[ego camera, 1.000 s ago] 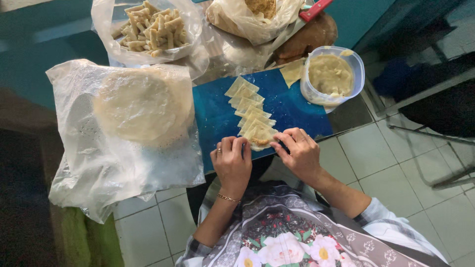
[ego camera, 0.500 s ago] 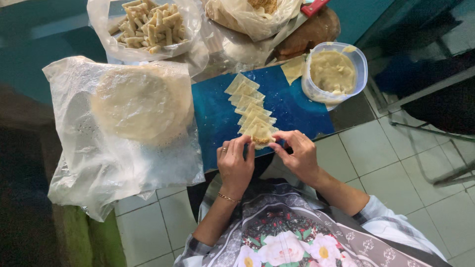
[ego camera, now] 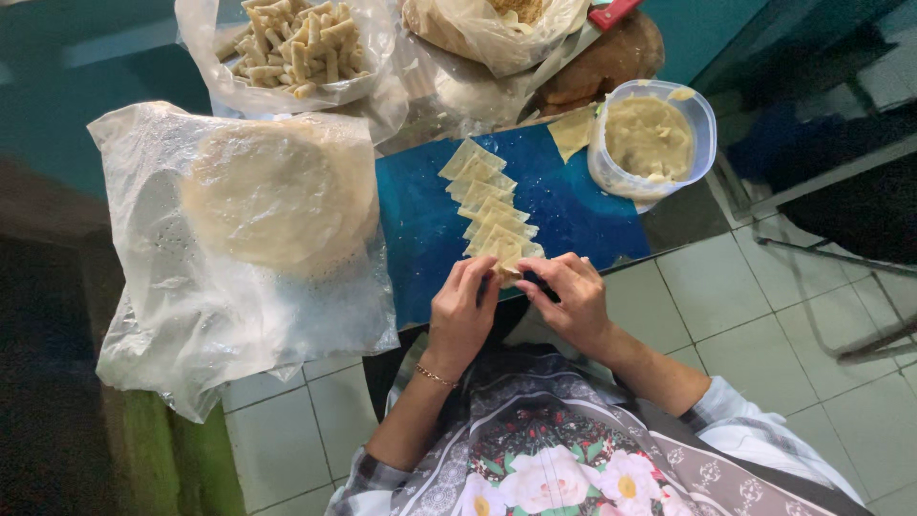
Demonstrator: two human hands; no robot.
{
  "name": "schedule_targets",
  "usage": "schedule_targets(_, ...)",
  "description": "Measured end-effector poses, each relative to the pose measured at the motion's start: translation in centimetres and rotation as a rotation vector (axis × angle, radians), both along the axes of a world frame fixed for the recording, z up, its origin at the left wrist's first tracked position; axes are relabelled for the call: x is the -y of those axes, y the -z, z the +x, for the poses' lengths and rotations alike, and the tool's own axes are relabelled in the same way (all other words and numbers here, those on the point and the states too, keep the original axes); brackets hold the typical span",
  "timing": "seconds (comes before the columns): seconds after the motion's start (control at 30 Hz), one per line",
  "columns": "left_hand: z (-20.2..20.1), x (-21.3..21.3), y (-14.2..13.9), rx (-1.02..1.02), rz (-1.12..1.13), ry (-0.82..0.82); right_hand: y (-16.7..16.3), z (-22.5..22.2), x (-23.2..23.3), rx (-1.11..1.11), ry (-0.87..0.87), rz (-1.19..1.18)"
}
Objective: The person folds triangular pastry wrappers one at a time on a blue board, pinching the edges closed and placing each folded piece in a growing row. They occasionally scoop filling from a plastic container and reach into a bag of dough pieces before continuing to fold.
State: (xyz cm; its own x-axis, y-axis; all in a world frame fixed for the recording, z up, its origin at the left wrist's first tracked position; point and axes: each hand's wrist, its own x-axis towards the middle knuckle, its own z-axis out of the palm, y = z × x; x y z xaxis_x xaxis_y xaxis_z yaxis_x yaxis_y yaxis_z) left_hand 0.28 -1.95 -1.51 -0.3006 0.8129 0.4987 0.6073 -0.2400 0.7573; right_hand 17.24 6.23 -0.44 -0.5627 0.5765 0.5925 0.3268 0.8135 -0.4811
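A row of pale square wrappers (ego camera: 489, 205) lies overlapped on a blue cutting board (ego camera: 420, 220). At the row's near end, my left hand (ego camera: 462, 306) and my right hand (ego camera: 565, 296) pinch the nearest wrapper (ego camera: 506, 260) together between fingertips, partly folding it. A gold bracelet sits on my left wrist. A clear tub of beige filling (ego camera: 651, 139) stands at the board's right end, with one loose wrapper (ego camera: 573, 129) beside it.
A stack of round flat wrappers in a plastic bag (ego camera: 277, 191) lies left of the board. A bag of finished rolls (ego camera: 291, 43) and more bags (ego camera: 497, 24) sit at the back. Tiled floor lies below, with a metal frame at right.
Both hands have drawn closer together on the nearest wrapper, fingers curling over it. The rest of the row has stayed in place.
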Motion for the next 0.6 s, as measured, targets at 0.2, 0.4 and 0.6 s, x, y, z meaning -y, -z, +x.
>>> schedule_targets(0.2,-1.1,0.4,-1.2,-0.123,-0.037,0.152,-0.5,0.2,-0.5,0.090,-0.032,0.074)
schedule_targets(0.4,-2.1,0.5,-2.5,-0.169,-0.021,0.238,-0.3,0.6,-2.0,0.154,-0.113,0.107)
schedule_targets(0.6,-1.7,0.7,-2.2,-0.135,-0.027,0.203,-0.1,0.7,-2.6,0.153,-0.158,0.063)
